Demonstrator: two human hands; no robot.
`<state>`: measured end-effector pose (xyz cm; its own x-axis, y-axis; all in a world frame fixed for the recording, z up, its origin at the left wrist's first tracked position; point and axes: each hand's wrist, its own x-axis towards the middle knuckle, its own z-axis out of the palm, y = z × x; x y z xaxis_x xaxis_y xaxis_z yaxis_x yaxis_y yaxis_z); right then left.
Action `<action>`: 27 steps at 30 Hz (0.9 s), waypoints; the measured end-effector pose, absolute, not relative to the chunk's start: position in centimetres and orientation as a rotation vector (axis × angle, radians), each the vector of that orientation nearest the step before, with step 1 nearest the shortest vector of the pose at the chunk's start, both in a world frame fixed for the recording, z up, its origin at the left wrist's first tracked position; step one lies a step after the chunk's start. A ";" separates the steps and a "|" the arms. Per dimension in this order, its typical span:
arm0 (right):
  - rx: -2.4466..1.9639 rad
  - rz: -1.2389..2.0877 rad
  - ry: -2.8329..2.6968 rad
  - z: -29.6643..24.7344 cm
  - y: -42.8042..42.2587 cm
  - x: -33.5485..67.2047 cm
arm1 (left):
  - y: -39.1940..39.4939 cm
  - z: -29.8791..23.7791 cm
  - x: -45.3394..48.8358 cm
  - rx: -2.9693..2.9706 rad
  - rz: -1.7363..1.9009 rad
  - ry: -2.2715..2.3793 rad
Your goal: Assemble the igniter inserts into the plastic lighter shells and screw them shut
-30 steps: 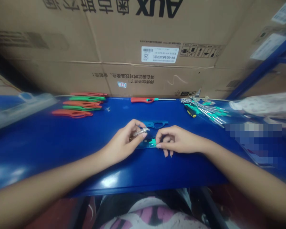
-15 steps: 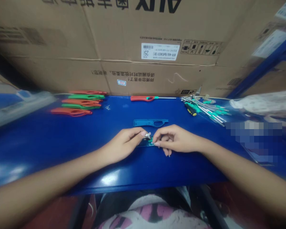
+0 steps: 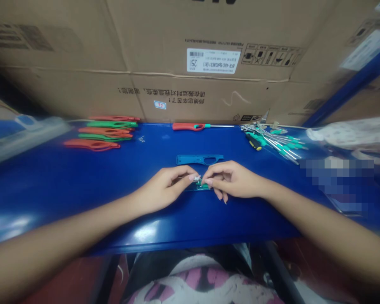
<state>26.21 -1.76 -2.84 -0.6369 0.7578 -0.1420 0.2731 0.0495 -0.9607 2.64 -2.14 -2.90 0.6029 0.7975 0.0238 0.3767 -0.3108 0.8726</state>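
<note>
My left hand (image 3: 166,188) pinches a small silvery-white part (image 3: 197,179) between thumb and forefinger. Beside it, my right hand (image 3: 231,179) has its thumb and forefinger pressed together against a small green piece (image 3: 204,185); what lies inside that pinch is hidden. Both hands meet over a blue lighter-shell half (image 3: 194,189), mostly covered by my fingers. Just beyond them lies another blue lighter-shell half (image 3: 190,160) with a finger loop at its right end.
Orange and green lighter shells (image 3: 106,131) lie in a row at the left. A red long-nosed lighter (image 3: 188,126) rests at the back, beside a black-and-yellow screwdriver (image 3: 253,142) and metal rods with green parts (image 3: 280,147). A cardboard box (image 3: 164,80) walls off the table's (image 3: 82,202) far side.
The silvery part in my left fingers has turned slightly, and my hands have drawn a little closer together. The whole view has shifted slightly.
</note>
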 end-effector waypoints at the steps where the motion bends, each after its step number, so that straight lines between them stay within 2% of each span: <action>1: -1.027 1.621 -1.927 -2.9 -1.7 26.2 | -2.1 -3.0 2.6 1.927 0.577 0.930; 12: -1.014 1.762 -1.843 -2.8 -1.5 26.3 | -2.2 -3.0 2.3 1.945 0.527 0.937; 27: -1.071 1.634 -1.946 -2.8 -1.5 26.2 | -2.1 -3.0 2.6 1.969 0.502 0.948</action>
